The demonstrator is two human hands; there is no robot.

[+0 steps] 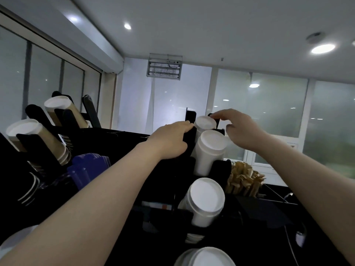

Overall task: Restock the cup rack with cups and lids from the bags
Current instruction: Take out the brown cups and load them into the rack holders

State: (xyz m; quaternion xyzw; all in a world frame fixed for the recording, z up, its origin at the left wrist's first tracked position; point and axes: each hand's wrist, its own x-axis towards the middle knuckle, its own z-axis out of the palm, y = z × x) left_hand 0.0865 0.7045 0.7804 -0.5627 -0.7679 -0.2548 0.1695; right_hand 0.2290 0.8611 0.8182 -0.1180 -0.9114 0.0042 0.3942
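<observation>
Two hands are working at the highest slot. The left hand (172,140) is lying along the black wall of the cup rack (222,167), fingers fairly straight, tips touching the side of the top white stack (205,122); whether its thumb is clamping the wall I cannot tell. The right hand (237,128) is arching in from the other side, fingers bent, tips at that stack's far rim, and I cannot tell if it is truly pinching. Just beneath both hands the lower white stacks (210,148) are sitting in their slots; brown cup stacks (57,110) are leaning well off beyond the left hand. Doing this well probably means steadying the rack with the left while guiding the stack squarely down its slot, not skewed.
</observation>
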